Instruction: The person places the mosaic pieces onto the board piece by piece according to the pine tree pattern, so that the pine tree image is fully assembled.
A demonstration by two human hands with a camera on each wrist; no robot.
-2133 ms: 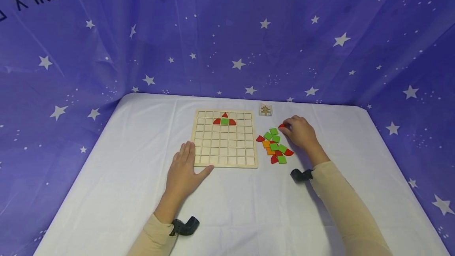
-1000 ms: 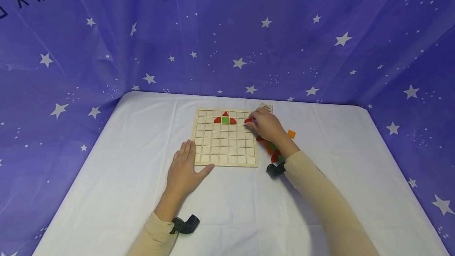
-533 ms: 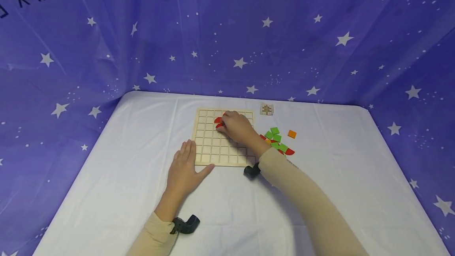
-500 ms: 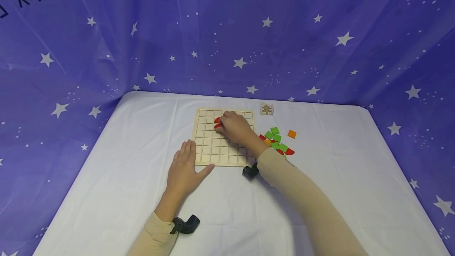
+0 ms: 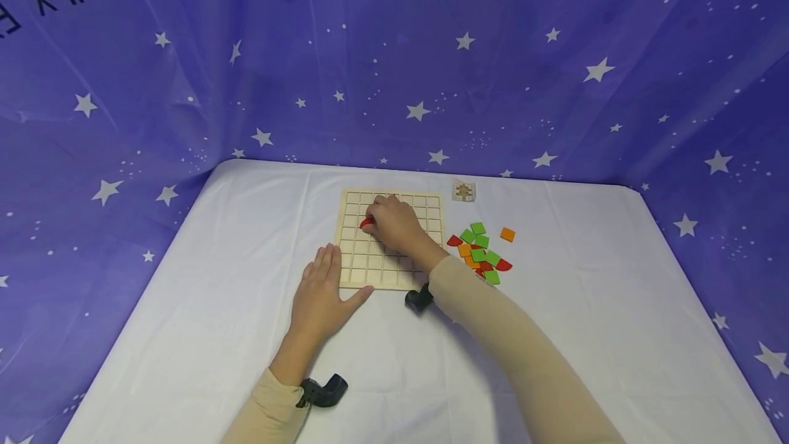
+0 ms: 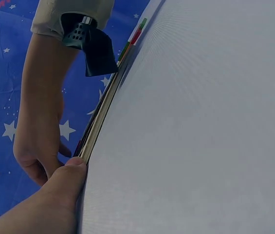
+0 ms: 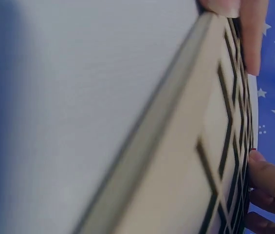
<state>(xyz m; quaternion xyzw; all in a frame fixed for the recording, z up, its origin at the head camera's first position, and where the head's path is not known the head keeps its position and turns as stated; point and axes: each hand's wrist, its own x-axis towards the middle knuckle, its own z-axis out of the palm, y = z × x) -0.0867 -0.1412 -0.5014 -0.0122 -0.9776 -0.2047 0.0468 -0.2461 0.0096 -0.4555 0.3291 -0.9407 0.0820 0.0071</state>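
Note:
My right hand [image 5: 397, 226] pinches a red tile [image 5: 366, 223] with a curved edge over the upper left part of the gridded wooden board [image 5: 360, 260]. The hand hides the board cells beneath it. My left hand [image 5: 317, 300] rests against the board's left side, fingers straight, with its thumb at the front edge. In the left wrist view, the left thumb [image 6: 66, 187] touches the corner of the board [image 6: 98, 124]. The right wrist view shows the right fingertips [image 7: 261, 165] low over the grid, a sliver of red beside them.
Right of the board lies a loose pile of green tiles [image 5: 479, 255], with red and orange ones among them. A single orange tile [image 5: 507, 234] sits apart. A small pattern card [image 5: 464, 191] lies behind the pile. White cloth [image 5: 382, 362] covers the table.
My right hand has carried the red tile leftward from beside the pile onto the board, covering the red and green tiles seen there before. The left hand stays in place.

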